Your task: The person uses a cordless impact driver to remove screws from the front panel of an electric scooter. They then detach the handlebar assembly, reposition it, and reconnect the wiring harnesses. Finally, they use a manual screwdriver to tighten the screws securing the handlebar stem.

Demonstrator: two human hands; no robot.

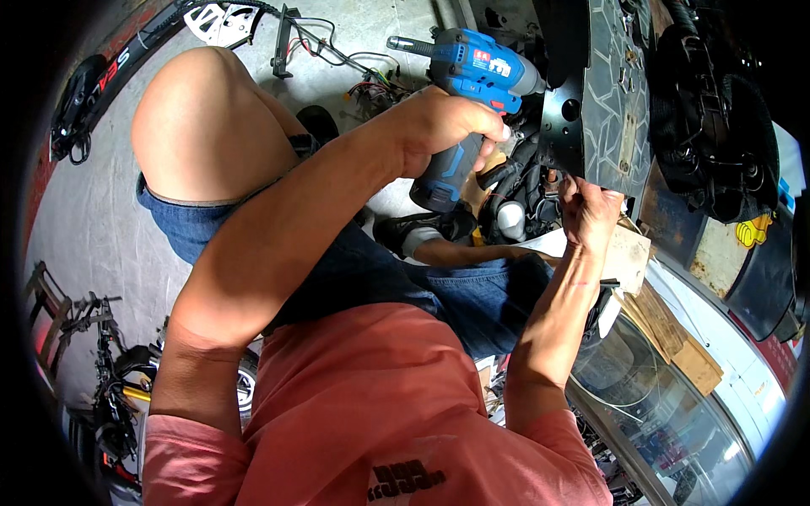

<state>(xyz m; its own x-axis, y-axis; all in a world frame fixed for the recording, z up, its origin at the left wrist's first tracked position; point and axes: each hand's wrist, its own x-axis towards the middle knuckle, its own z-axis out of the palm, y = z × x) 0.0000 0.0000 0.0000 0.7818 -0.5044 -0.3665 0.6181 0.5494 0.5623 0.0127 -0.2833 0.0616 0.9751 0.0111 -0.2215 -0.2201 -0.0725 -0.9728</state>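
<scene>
My left hand (460,126) is wrapped round the grip of a blue cordless impact driver (481,67) with a dark battery base. The driver's nose points right, at the dark metal side of a long black panel (620,110). Pale geometric lines cover the panel's face, and a row of metal fittings runs along it; holes show in its side. At the panel's lower end my right hand (591,211) is closed, its fingertips curled against the edge and partly hidden. Below the driver, dark cables and parts (515,185) lie close to a white round-ended piece (510,221).
My bent bare knee (198,118) rises at the left. Loose wires (371,84) lie on the grey floor beyond. A glass-topped case (629,363) with wooden pieces (666,333) stands at the right. Black gear (717,126) hangs beside the panel. Bicycle-like parts (110,379) are at the lower left.
</scene>
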